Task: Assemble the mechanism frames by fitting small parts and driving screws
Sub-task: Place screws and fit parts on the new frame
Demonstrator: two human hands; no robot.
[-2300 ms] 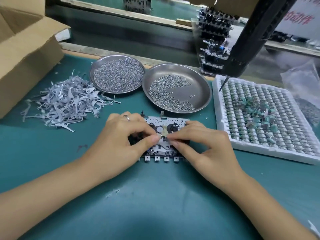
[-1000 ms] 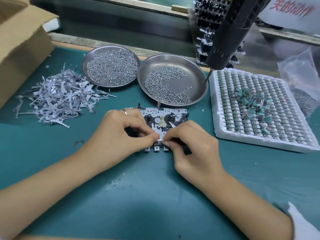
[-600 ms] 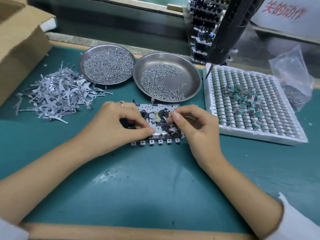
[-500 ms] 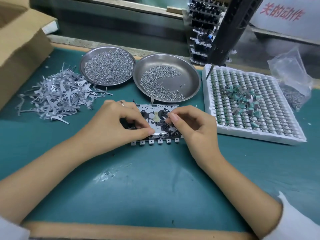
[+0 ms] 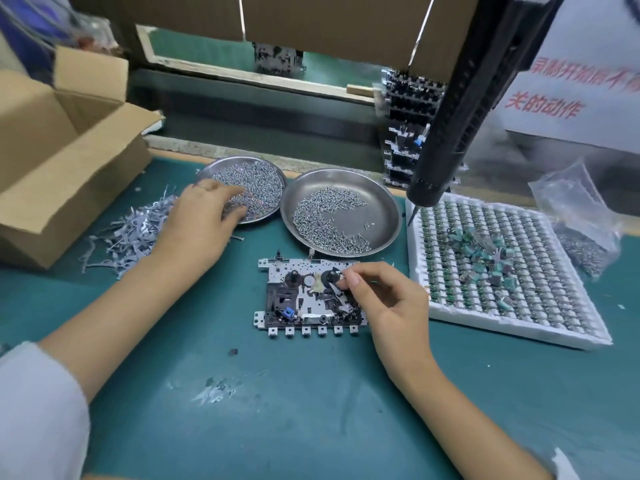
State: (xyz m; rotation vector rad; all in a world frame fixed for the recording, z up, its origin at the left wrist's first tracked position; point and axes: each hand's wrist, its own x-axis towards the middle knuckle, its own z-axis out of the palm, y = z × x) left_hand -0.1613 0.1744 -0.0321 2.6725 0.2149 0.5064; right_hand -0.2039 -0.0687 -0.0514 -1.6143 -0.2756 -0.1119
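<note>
The mechanism frame [image 5: 298, 304], a perforated metal plate with black gears and a row of tabs on its near edge, lies flat on the green mat. My right hand [image 5: 391, 306] rests over its right side, thumb and forefinger pinching a small metal lever [image 5: 335, 289] at the black gear. My left hand [image 5: 201, 220] is off the frame, with its fingertips in the screws of the left steel dish [image 5: 242, 161]. Blur hides whether it holds a screw. A second steel dish [image 5: 379, 206] with fewer screws sits just beyond the frame.
A pile of grey metal levers [image 5: 128, 233] lies at the left beside an open cardboard box [image 5: 52, 161]. A white foam tray [image 5: 519, 329] of small green parts stands at the right. A black electric screwdriver [image 5: 450, 133] hangs over its corner. Finished frames [image 5: 403, 133] are stacked behind.
My left hand has let go of the frame and moved up and left to the left screw dish. My right hand stays pinching at the frame's gear.
</note>
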